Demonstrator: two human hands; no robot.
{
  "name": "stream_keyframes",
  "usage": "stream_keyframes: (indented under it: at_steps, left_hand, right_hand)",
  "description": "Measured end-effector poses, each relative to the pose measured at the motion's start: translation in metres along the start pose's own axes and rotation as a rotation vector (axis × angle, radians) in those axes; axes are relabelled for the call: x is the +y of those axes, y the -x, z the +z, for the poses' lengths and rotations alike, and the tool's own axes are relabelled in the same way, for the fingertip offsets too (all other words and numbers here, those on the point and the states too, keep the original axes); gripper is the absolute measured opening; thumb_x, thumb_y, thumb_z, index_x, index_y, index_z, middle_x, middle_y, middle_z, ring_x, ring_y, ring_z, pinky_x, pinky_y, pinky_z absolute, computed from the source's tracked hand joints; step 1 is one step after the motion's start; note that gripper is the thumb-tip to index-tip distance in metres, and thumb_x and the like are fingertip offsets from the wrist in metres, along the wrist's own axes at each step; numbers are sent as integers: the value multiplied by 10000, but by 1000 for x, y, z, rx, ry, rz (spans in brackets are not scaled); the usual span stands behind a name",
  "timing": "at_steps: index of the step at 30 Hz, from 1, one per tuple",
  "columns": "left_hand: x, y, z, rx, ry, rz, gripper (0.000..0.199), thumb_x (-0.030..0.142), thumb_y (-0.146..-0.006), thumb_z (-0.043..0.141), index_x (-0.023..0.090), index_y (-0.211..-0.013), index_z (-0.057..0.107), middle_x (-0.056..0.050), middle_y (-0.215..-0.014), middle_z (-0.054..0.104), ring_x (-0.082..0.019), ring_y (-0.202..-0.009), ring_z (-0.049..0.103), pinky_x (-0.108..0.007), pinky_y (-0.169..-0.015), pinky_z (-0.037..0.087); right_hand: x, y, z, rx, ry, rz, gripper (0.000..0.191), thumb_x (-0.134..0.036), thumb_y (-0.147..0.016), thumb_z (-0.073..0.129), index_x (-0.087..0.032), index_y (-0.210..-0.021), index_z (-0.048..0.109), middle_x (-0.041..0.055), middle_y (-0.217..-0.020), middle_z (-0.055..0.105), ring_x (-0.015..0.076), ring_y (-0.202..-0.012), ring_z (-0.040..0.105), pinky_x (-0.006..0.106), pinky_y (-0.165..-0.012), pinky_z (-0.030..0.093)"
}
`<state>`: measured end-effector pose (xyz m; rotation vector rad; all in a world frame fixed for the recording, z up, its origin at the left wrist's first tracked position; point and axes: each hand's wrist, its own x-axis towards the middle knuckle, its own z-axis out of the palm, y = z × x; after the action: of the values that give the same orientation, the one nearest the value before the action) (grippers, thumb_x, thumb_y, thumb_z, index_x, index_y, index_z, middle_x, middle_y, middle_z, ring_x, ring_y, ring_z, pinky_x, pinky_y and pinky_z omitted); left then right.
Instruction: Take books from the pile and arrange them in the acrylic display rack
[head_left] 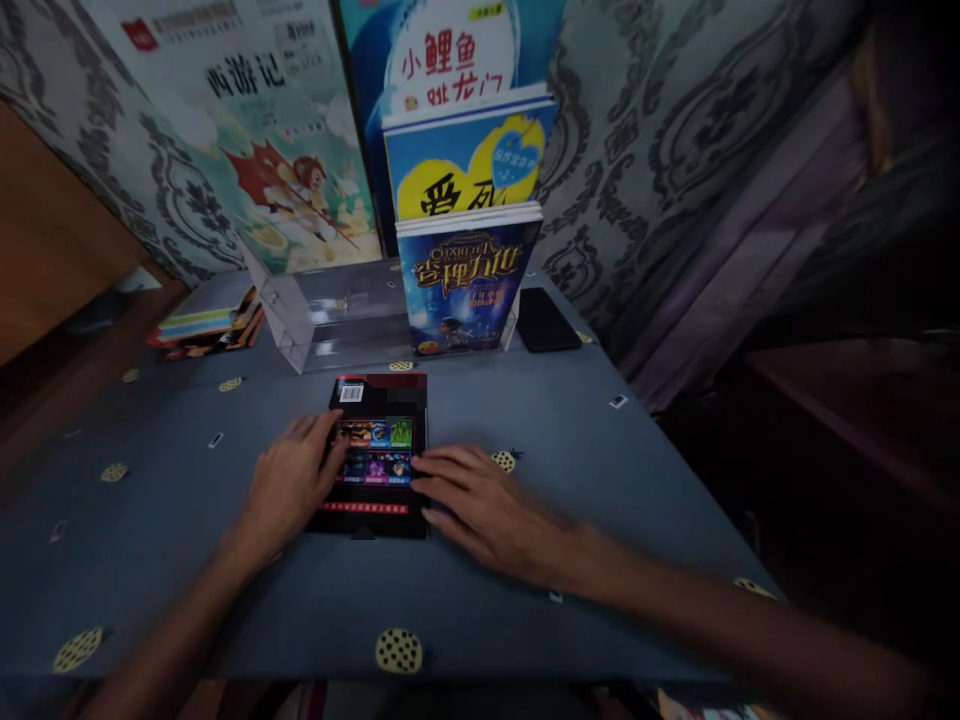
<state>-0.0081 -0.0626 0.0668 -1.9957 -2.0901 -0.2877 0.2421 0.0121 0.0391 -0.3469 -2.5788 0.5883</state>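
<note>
A black book [375, 402] lies flat on the table with a barcode at its far end and rows of small coloured pictures across its middle. At its left edge rests my left hand [295, 470], thumb and fingers apart, fingertips on the cover. My right hand [491, 515] lies along the opposite edge, its fingers stretched out and touching the cover's side. Neither hand is gripping the book. Beyond it stands a clear rack [349, 345], and a dark blue book [469, 290] sits upright in its right part.
Behind the dark blue book rise a yellow-and-blue book [409, 160] and taller picture books, one being a pale green book [315, 130]. A black phone-like slab [549, 320] lies right of the rack. Stacked books [206, 315] lie left. A patterned cloth covers the table [187, 560].
</note>
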Motion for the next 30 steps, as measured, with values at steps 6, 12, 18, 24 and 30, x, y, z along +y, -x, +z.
stream_keyframes:
  at_steps: [6, 12, 18, 24, 30]
  left_hand:
    - [-7, -4, 16, 37, 84, 5, 346, 320, -1011, 433, 166, -1251, 629, -134, -1212, 721, -272, -1071, 706, -422, -852, 598]
    - [-13, 0, 23, 36, 98, 34, 384, 346, -1019, 431, 133, -1275, 622, -176, -1326, 669, -289, -1184, 673, -459, -945, 578]
    - [-13, 5, 21, 48, 107, 55, 369, 346, -1014, 457, 136, -1249, 650, -169, -1294, 689, -274, -1156, 689, -450, -959, 580]
    - [-9, 20, 19, 82, 119, 109, 360, 356, -1011, 462, 155, -1213, 681, -147, -1264, 710, -280, -1156, 687, -468, -954, 587]
    - [-3, 43, 19, 114, 106, 175, 385, 389, -1007, 461, 166, -1229, 683, -146, -1270, 706, -293, -1171, 673, -498, -968, 582]
  right_hand:
    - [30, -27, 1, -11, 77, 95, 352, -318, -1042, 492, -181, -1337, 625, 138, -1375, 652, 262, -1364, 531, 533, -1112, 463]
    - [54, -53, 0, -48, 109, 184, 415, -322, -1046, 474, -118, -1392, 578, 185, -1462, 571, 283, -1435, 461, 544, -1164, 399]
    - [52, -51, -1, -70, 121, 179, 437, -345, -1031, 508, -114, -1397, 569, 189, -1467, 565, 293, -1427, 471, 557, -1164, 398]
    - [43, -30, -2, -100, 127, 153, 476, -352, -1006, 560, -169, -1445, 537, 164, -1504, 534, 296, -1452, 438, 585, -1196, 349]
    - [33, -4, 0, -126, 171, 108, 512, -370, -1006, 558, -182, -1480, 506, 153, -1531, 505, 304, -1464, 418, 610, -1197, 336]
